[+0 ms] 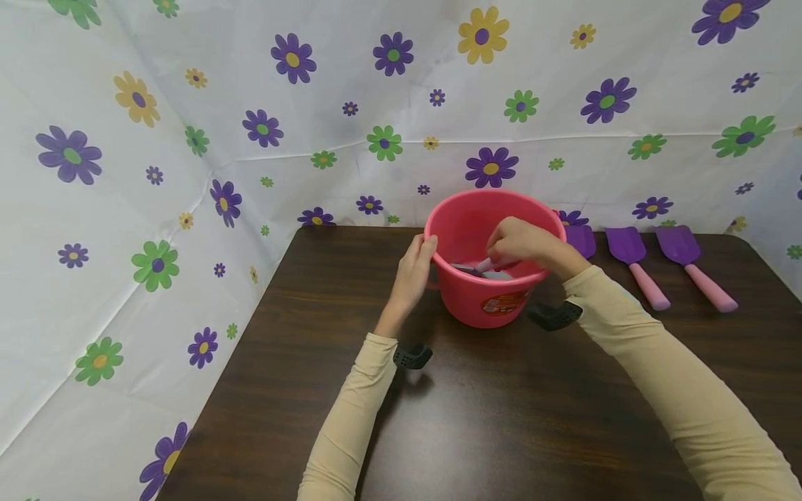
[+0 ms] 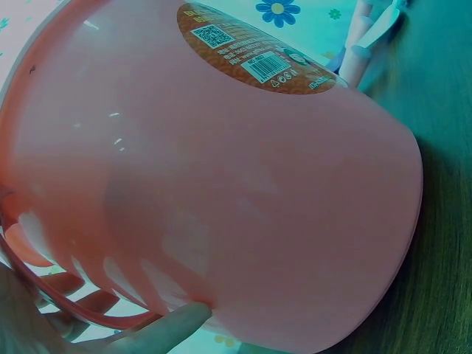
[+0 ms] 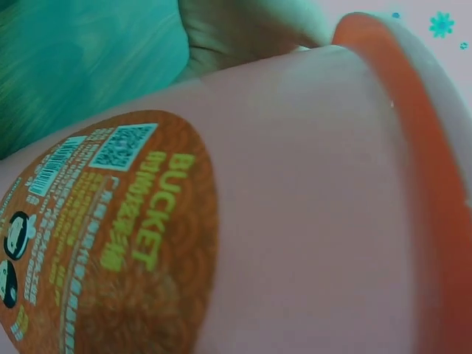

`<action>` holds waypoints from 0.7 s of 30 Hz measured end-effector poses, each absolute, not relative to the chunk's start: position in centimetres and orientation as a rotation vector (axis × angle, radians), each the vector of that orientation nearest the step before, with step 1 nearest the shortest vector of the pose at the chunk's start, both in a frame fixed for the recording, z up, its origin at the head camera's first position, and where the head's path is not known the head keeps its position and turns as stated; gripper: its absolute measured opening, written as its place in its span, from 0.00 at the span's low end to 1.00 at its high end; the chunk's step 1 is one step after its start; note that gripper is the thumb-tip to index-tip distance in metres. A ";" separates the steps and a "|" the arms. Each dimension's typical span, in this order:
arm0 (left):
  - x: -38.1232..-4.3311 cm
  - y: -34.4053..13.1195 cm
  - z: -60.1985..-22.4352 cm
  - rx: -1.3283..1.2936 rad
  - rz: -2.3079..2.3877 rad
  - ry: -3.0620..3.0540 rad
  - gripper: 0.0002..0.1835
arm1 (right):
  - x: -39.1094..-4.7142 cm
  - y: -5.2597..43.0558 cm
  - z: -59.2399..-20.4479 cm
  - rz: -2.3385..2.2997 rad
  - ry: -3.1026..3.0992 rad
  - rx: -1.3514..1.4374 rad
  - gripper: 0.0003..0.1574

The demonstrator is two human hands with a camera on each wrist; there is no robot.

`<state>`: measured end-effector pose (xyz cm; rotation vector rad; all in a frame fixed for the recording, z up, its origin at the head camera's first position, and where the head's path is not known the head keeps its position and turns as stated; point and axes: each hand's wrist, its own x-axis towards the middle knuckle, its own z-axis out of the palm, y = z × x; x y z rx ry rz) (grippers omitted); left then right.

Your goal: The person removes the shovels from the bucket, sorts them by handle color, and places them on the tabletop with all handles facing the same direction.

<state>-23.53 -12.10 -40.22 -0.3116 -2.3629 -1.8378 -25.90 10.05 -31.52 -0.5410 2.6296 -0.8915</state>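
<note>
A pink bucket [image 1: 482, 299] stands on the table, tilted slightly toward me, with an orange label [image 2: 258, 55] on its outer side. My left hand [image 1: 413, 268] grips the bucket's rim at the left; in the left wrist view its thumb [image 2: 173, 328] lies along the outer wall. Inside the bucket's mouth, my right hand [image 1: 523, 243] holds a tool with a pale pink handle [image 1: 485, 265]; its far part is hidden. Grey and purple items [image 1: 498, 275] show at the bottom, too covered to name. The right wrist view shows mostly the bucket wall [image 3: 310, 192] and label.
Two purple shovels with pink handles, a nearer one [image 1: 626, 245] and a farther one [image 1: 679, 245], lie right of the bucket. Another purple blade [image 1: 580, 241] is partly hidden behind it. A flowered white sheet [image 1: 351, 174] hangs behind the dark wooden table [image 1: 476, 417].
</note>
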 end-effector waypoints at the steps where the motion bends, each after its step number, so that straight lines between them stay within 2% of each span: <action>1: -23.6 -12.1 -40.2 -0.315 -1.841 -2.360 0.29 | -25.9 10.2 -31.5 -0.913 2.626 -0.547 0.18; 21: -23.4 -12.1 -40.3 -0.316 -1.879 -2.350 0.29 | -24.1 13.1 -29.6 -1.167 2.552 -0.349 0.26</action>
